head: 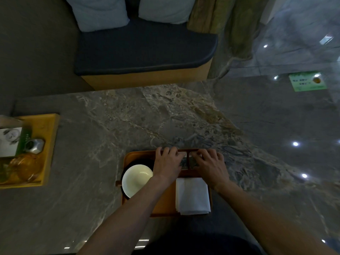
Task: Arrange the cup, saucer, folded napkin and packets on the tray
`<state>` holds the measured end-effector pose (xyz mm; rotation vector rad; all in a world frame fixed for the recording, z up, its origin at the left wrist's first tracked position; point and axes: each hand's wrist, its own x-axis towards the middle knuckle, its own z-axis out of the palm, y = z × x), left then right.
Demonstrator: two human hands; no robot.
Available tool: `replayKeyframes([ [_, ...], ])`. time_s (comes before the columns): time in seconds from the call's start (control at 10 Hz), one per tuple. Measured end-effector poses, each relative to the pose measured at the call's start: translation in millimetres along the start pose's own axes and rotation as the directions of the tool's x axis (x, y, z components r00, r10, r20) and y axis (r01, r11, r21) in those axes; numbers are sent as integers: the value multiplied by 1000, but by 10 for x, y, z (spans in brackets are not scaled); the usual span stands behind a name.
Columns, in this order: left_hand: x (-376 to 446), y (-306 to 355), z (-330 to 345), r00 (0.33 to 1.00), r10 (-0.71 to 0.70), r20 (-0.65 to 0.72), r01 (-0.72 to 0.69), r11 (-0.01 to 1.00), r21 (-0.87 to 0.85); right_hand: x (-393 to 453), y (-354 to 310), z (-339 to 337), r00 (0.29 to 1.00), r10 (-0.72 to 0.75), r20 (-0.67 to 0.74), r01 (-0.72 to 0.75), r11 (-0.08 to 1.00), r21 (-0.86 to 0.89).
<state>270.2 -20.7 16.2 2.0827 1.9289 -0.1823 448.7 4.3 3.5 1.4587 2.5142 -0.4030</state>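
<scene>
Head view looks down on one wooden tray [165, 201] on a marble table [128, 126], with two bare hands over the tray's far end. One white cup [137, 179] sits on one dark saucer [127, 170], just left of the left hand [168, 165] and slightly nearer the person than its knuckles; the cup's mouth faces up, and a small dark stub, perhaps a handle, juts left at the tray's edge. One folded white napkin [192, 196] lies flat just nearer than the right hand [209, 166], beneath its wrist, its long axis running from the person toward the far side. Between the two hands lie dark packets [187, 162]; the fingers cover most of them, so their number cannot be told, though a thin dark line running away from the person seems to split them into two side by side. Both hands rest palm down with fingers curled onto the packets near the tray's far rim; whether the fingertips pinch them or merely press on them cannot be told. Well left of the hands stands a second, yellow tray [46, 144] holding one small metal tin [35, 146], one amber glass vessel [24, 168] and one white box [9, 142].
</scene>
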Motion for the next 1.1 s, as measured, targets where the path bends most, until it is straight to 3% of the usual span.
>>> replayKeyframes([
  [0.8, -20, -34, -40, 1000, 7, -9, -8, 999, -53, -2, -25, -71, 999, 32, -12, -31, 997, 75],
  [1.1, -149, -163, -290, 999, -10, 34, 18, 968, -252, -103, 16, -373, 1000, -8, 30, 7, 998, 65],
])
